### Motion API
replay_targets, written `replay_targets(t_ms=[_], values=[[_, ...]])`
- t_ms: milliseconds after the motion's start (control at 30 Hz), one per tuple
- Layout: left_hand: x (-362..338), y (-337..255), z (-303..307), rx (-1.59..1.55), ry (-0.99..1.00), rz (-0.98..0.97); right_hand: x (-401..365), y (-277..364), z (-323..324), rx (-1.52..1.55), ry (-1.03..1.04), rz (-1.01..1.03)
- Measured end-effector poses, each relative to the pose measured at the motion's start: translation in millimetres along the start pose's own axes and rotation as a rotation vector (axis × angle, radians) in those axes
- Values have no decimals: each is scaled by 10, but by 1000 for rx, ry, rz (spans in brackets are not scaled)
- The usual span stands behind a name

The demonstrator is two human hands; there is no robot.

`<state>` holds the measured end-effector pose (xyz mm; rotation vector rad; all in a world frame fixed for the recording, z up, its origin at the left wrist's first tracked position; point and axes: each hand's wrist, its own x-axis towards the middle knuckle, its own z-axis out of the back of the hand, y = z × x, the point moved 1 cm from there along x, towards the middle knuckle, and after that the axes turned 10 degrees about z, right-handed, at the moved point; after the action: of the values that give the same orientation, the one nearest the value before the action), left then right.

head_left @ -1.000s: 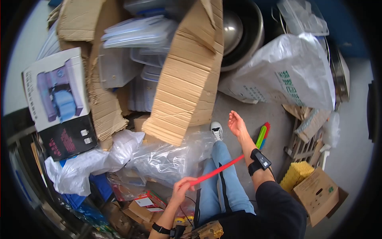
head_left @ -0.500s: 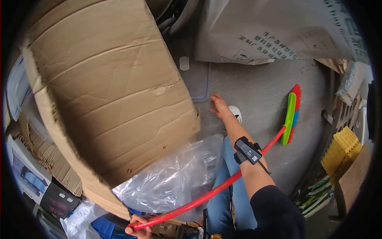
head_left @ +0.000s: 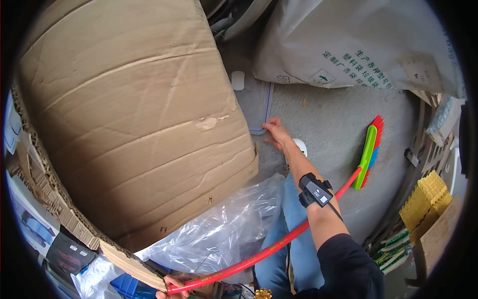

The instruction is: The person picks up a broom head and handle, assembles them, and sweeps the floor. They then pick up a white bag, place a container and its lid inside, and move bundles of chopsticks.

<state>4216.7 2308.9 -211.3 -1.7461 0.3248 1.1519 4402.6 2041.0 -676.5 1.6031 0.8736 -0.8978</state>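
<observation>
At the bottom left, my left hand (head_left: 173, 289) is wrapped round the end of the red handle of a broom (head_left: 259, 255). The handle runs under my right forearm to a green broom head (head_left: 367, 152) with red and blue bristles on the floor. My right hand (head_left: 279, 133) is reaching down, its fingertips pinching the near corner of a clear plastic lid (head_left: 253, 102) with a blue rim. That lid lies flat on the floor, partly hidden by the big cardboard box (head_left: 144, 114).
A large whitish sack (head_left: 343, 40) with green print stands at the back. Clear plastic wrap (head_left: 219, 224) lies beside my legs. On the right are a yellow wavy-edged stack (head_left: 425, 202) and a rack. Boxes and a blue bin (head_left: 124, 285) crowd the lower left.
My right hand has moved from beside the lid onto its corner, and its fingers have closed there. My left hand still holds the broom handle. The view has shifted slightly.
</observation>
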Motion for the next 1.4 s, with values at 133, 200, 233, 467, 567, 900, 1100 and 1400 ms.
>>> replay_targets(t_ms=[133,200,233,467,567,900,1100,1400], values=[[-59,-13,-30,13,12,-10,-57,107,-87,55,12,15],[-82,-15,-37,20,17,-9,-94,113,-88,-73,46,44],[-82,-17,-37,25,20,-14,-83,128,-109,-128,89,74],[-148,-45,-38,48,57,-42,-138,110,6,-107,16,105],[-187,-8,-14,46,95,-66,-258,75,396,-134,85,194],[-554,-282,-279,29,12,207,-420,340,584,-984,20,527],[-463,-169,-232,16,90,107,-213,66,586,-325,-73,239],[-170,-204,-270,-14,73,11,-307,113,408,-64,23,84]])
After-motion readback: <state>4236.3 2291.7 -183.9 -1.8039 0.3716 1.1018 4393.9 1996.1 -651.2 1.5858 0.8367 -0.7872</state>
